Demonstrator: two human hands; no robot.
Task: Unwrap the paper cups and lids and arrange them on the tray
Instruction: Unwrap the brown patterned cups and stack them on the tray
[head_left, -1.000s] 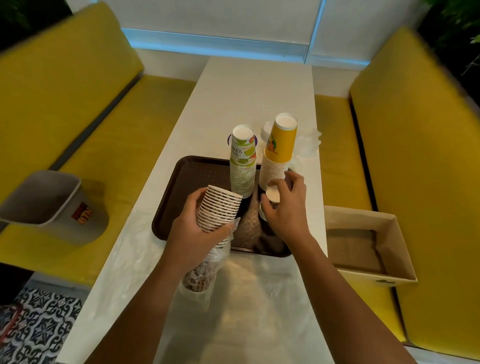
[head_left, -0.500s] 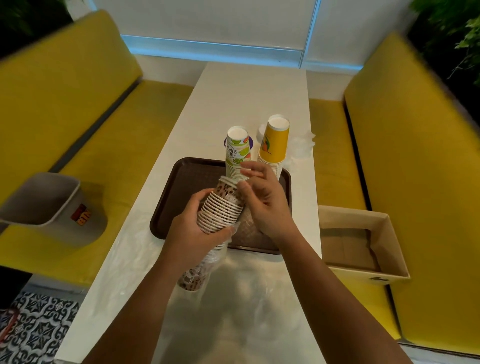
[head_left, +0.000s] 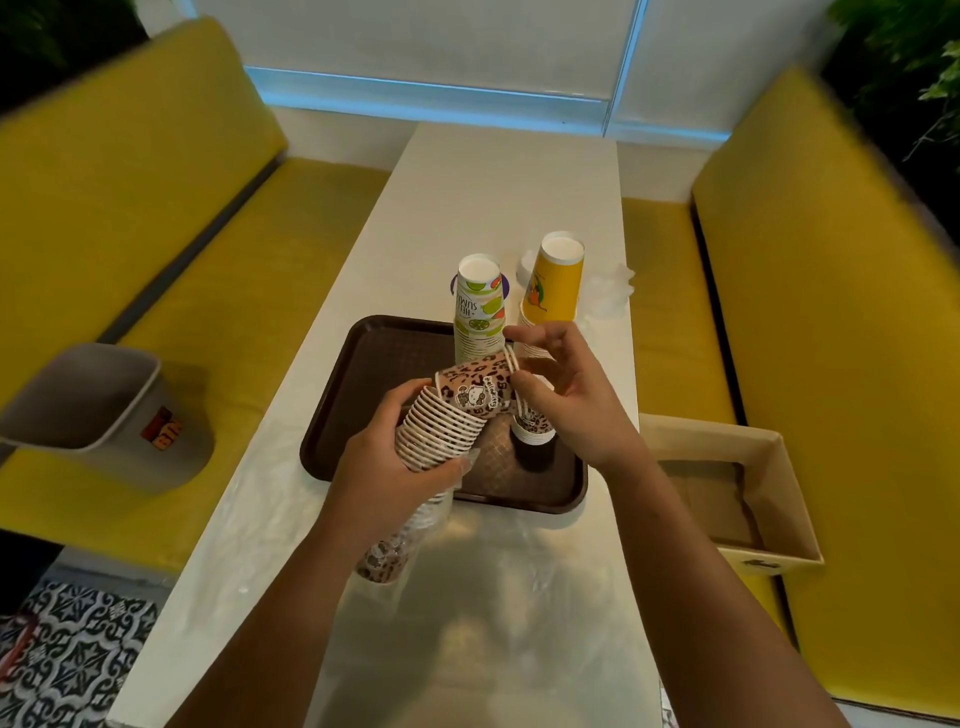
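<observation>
Your left hand (head_left: 395, 457) grips the sleeve of leopard-print cups (head_left: 441, 431) over the near edge of the tray (head_left: 363, 395), fingers curled round the stack; the sleeve's lower end hangs towards you off the tray, inside clear plastic wrap (head_left: 410, 525). Your right hand (head_left: 561, 395) pinches the rim of a single leopard cup (head_left: 475, 387) between thumb and fingertips; that cup lies on its side above the tray's middle, its base touching the open end of the sleeve. Under your right hand, a short leopard stack (head_left: 532, 431) stands upside down on the tray, right of centre. A green-lime stack (head_left: 479, 312) stands upside down at the tray's far edge; a yellow stack (head_left: 553, 280) stands at the tray's far right corner, though you cannot tell whether it is on the tray. Crumpled plastic (head_left: 608, 291) lies on the worktop (head_left: 509, 197) beyond the tray; a grey bin (head_left: 78, 410) sits left of the tray on the bench, and a cardboard box (head_left: 727, 493) sits to the right.
</observation>
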